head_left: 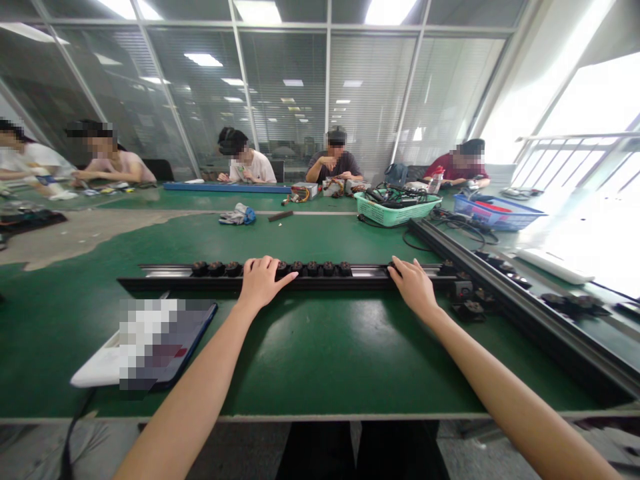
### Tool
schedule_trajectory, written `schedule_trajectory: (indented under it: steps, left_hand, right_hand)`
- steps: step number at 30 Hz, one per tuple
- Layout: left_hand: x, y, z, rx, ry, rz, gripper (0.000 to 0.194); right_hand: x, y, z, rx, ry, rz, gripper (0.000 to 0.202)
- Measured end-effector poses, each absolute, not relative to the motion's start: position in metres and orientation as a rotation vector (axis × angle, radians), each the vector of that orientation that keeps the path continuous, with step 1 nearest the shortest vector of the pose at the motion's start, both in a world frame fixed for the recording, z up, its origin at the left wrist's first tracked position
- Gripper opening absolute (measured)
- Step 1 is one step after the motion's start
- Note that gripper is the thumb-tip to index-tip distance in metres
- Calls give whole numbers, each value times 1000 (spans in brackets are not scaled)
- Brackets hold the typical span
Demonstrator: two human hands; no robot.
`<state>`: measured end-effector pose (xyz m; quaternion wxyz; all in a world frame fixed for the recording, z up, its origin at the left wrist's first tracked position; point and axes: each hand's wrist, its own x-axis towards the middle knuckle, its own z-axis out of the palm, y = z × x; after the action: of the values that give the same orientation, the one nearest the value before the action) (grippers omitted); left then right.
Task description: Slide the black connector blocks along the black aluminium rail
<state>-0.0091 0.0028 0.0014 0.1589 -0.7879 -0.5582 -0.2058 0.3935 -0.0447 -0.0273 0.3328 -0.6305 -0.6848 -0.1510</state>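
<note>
A long black rail (320, 284) with a silvery channel lies across the green table. Several round black parts (313, 269) sit in a row in its channel. My left hand (263, 280) rests over the row, fingers spread on the rail and the parts, its thumb pointing right. Farther right, my right hand (413, 283) has its fingertips at the channel, closed round a black part (391, 268) that is mostly hidden. Bare channel shows between that part and the row. Other black parts (470, 308) lie by the rail's right end.
A second long rail (520, 300) runs diagonally on the right. A phone-like device (170, 347) lies at the left front. Behind stand a green basket (395, 212) of cables and a blue basket (500, 213). A crumpled cloth (238, 215) lies mid-table; several people sit beyond.
</note>
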Motion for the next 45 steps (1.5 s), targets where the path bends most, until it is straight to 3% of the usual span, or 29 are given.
schedule_trajectory:
  steps: [45]
  left_hand:
    - [-7,2,3,-2255,-1612,-599,73]
  right_hand:
    - [401,-45,-30,-1652,-1761,-400,43]
